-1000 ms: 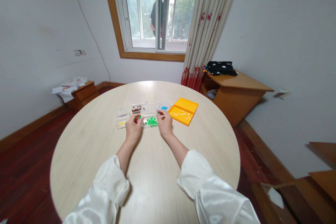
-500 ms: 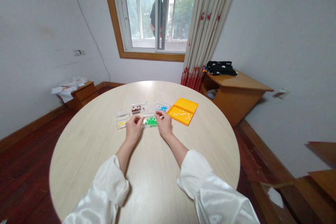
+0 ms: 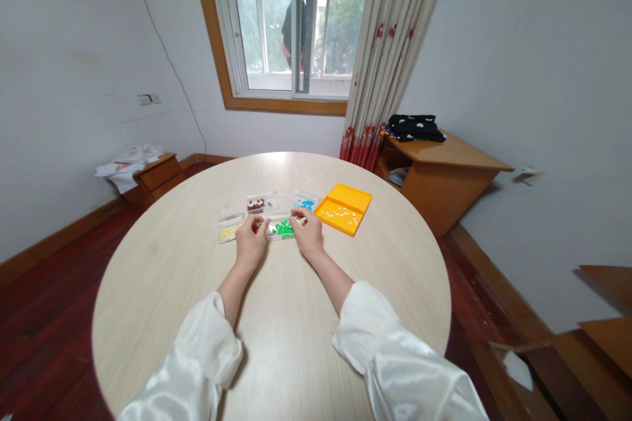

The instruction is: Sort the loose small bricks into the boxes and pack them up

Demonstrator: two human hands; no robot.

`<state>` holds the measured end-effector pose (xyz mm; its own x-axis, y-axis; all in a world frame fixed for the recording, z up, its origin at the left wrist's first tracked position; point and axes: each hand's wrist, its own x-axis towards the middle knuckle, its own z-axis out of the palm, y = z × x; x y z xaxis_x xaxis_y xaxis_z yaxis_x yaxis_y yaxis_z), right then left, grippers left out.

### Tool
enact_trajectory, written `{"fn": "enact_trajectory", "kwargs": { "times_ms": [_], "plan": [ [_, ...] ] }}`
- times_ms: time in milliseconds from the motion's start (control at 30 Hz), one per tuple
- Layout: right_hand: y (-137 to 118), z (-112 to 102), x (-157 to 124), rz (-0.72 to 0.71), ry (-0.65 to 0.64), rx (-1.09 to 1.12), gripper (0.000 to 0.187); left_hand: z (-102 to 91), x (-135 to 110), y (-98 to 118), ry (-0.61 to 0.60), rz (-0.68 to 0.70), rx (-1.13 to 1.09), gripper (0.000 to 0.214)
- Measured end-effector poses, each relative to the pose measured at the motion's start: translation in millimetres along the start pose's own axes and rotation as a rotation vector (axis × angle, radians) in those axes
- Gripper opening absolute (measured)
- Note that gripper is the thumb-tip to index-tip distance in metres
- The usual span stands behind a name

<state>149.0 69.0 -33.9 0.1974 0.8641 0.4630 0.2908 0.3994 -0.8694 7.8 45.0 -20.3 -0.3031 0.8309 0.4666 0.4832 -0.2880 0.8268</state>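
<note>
My left hand [image 3: 249, 241] is closed in a pinch at the left end of a clear case of small green pieces [image 3: 283, 228]. A speck of green shows by its fingertips, too small to make out. At the case's right end is my right hand [image 3: 308, 233], thumb and fingers drawn together; what they hold, if anything, is hidden. Partly behind my left hand lies a clear case with yellow pieces [image 3: 228, 232]. Farther back are a case of dark brown pieces [image 3: 255, 204] and one of blue pieces [image 3: 305, 204].
An open yellow box [image 3: 350, 198] with scattered white pieces stands right of my right hand on the round table [image 3: 276, 316]. Beyond the table are a window, a curtain [image 3: 385, 46] and a wooden cabinet [image 3: 444, 151] with black dotted cloth on top.
My left hand has shifted very slightly left, and a bit of green now shows at its fingertips. The right hand stays almost in place over the case's right end.
</note>
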Motion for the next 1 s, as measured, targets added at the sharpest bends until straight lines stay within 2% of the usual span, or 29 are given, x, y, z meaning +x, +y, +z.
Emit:
{"fn": "enact_trajectory", "kwargs": {
  "times_ms": [100, 167, 267, 333, 600, 767, 1000],
  "plan": [
    [-4.7, -0.6, -1.1, -0.066, 0.016, -0.066, 0.024, -0.2, 0.3, 0.0, 0.005, 0.017, 0.025, 0.013],
    [-8.1, -1.0, -1.9, -0.113, 0.056, -0.116, 0.036, -0.2, 0.4, -0.5, 0.007, 0.019, 0.032, 0.012],
    [-11.1, -1.1, -2.5, -0.126, 0.11, -0.154, 0.054, -0.2, 0.6, -1.1, 0.01, 0.015, 0.031, 0.011],
    [-11.4, -1.1, -2.5, -0.128, 0.114, -0.158, 0.058, -0.4, 0.6, -1.1, 0.013, 0.018, 0.031, 0.011],
    [-10.0, -1.8, -2.0, -0.118, 0.1, -0.161, 0.053, 0.1, 0.4, -2.1, 0.007, 0.054, 0.062, 0.009],
    [-7.5, -2.4, -1.6, -0.085, 0.119, -0.187, 0.037, 2.9, 1.2, -8.2, -0.06, 0.102, 0.066, 0.01],
    [6.2, 1.0, -0.3, 0.041, 0.071, -0.31, 0.034, 8.8, 1.8, -22.2, -0.219, 0.15, 0.131, 0.012]
  ]
}}
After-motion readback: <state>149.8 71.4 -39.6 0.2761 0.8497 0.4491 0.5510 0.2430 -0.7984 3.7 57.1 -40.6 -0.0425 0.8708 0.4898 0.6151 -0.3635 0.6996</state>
